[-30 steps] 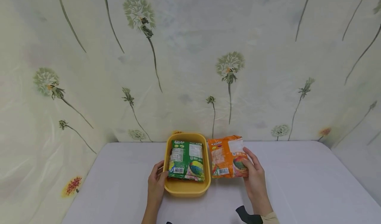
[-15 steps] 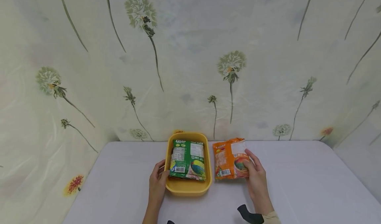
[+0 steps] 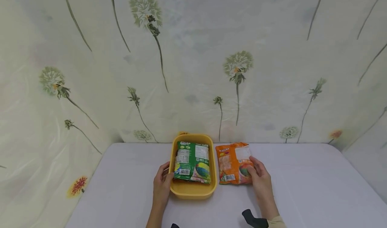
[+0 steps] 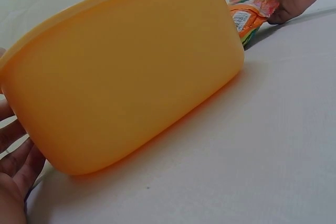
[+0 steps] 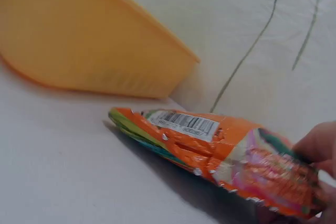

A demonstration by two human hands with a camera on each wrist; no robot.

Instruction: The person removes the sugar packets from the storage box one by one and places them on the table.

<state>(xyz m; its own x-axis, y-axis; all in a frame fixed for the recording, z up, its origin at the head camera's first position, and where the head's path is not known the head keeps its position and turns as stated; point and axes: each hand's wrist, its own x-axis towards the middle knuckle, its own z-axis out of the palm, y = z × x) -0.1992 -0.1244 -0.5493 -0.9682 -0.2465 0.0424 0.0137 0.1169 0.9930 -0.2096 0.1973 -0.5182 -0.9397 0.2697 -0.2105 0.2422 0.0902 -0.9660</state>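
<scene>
A yellow plastic tub point(image 3: 191, 191) stands on the table, and my left hand point(image 3: 162, 184) grips its left side, thumb over the rim and fingers outside. In the left wrist view those fingers point(image 4: 21, 161) lie along the end of the tub. Inside it lies a green snack bag point(image 3: 193, 162) with printed labels and a barcode. To the right of the tub, my right hand point(image 3: 262, 182) pinches the right edge of an orange snack bag point(image 3: 232, 164). The right wrist view shows this orange bag point(image 5: 210, 150) tilted, its far end low over the cloth.
White cloth covers the table point(image 3: 314, 181). A curtain point(image 3: 193, 70) with dandelion prints hangs behind the table's back edge. A dark curved strap piece point(image 3: 254, 219) sits by the right wrist.
The orange bag has moved down and slightly away from the tub's right rim, toward the table, still in my right hand. My left hand keeps its hold; the view has shifted slightly.
</scene>
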